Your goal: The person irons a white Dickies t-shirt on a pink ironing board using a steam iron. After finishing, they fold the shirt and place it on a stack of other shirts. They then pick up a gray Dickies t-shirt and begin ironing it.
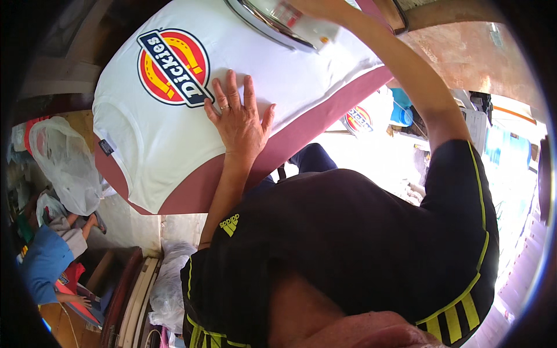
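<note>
"What's getting lost up top?"

"The right hand (316, 7) is running off the upper edge, so I can't tell how far its fingers are closing or whether they're gripping anything. It's sitting right by the iron (279, 18), which the edge is also cutting."

"And the left hand (241, 127)?"

"Lying open and flat on the white shirt (191, 136), its fingers spreading beside the round emblem (174, 66), holding nothing."

"Where's that shirt resting?"

"It's covering most of the maroon board (325, 113), its upper end leaving the view."

"How many are you counting?"

"One iron, one shirt on the board, one ring (224, 108) on the left hand, one dark collar label (106, 147). One other person (47, 261) is showing at lower left. A second emblem (358, 120) is peeking out past the board; glare is washing out whatever's bearing it."
</note>
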### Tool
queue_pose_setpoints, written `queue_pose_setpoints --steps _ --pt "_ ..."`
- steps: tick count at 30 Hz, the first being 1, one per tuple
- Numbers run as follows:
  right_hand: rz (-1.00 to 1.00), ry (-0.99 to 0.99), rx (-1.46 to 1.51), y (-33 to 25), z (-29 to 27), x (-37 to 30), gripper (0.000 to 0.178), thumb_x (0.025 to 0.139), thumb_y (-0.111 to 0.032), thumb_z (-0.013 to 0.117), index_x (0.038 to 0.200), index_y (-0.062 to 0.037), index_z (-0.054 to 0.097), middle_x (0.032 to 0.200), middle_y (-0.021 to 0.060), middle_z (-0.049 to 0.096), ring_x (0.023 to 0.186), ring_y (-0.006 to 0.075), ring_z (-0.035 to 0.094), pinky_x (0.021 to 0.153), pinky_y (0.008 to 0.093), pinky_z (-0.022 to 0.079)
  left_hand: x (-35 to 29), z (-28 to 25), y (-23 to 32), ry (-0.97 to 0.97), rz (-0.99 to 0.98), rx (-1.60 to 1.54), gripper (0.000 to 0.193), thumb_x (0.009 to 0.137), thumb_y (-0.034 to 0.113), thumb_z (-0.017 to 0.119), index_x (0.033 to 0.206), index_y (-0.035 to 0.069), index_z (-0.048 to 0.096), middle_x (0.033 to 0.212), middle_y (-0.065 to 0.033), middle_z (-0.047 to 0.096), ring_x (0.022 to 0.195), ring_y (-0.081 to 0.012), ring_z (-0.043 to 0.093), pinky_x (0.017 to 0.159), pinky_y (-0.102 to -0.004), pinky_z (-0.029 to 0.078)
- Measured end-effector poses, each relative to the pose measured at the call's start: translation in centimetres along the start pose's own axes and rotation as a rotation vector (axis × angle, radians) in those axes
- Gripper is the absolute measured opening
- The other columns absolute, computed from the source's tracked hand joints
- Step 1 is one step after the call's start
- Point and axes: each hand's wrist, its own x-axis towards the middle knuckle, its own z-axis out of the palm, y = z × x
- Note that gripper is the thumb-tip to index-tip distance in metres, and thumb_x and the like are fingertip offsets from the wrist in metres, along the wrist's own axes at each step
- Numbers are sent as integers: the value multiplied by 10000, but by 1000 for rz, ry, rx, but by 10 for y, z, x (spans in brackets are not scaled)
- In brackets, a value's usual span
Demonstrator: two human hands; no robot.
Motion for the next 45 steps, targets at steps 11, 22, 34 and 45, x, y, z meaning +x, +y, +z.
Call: queue_pose_setpoints --steps 11,22,34,45 --pt "776 -134 610 22 -112 -110 342 976 -301 592 1153 -10 561 785 256 663 724 415 678 641 462 538 49 25 82 24 42 -158 819 876 497 636 1484 31 347 1568 -244 233 1431 -503 206 1032 -703 249" --pt "908 -241 697 191 9 16 514 1002 -358 489 1300 61 504 1127 310 630 852 422 668 735 507 532 74 51 157 -59 -57 -46 729 884 531 610 1490 176 415 1588 -151 281 1456 -469 201 1068 -699 218" --pt "653 -91 830 77 -95 -145 359 977 -332 562 1044 21 543 826 285 611 742 429 630 620 483 483 73 58 163 38 -42 19 542 924 448 579 1404 204 515 1546 -102 364 1405 -442 314 1056 -671 251" --pt "391 -125 788 57 -113 -147 335 975 -336 570 1041 -8 552 744 266 604 674 423 626 594 486 476 65 71 156 125 -63 18 792 899 539 581 1436 -11 387 1542 -197 298 1413 -461 271 1070 -665 244"
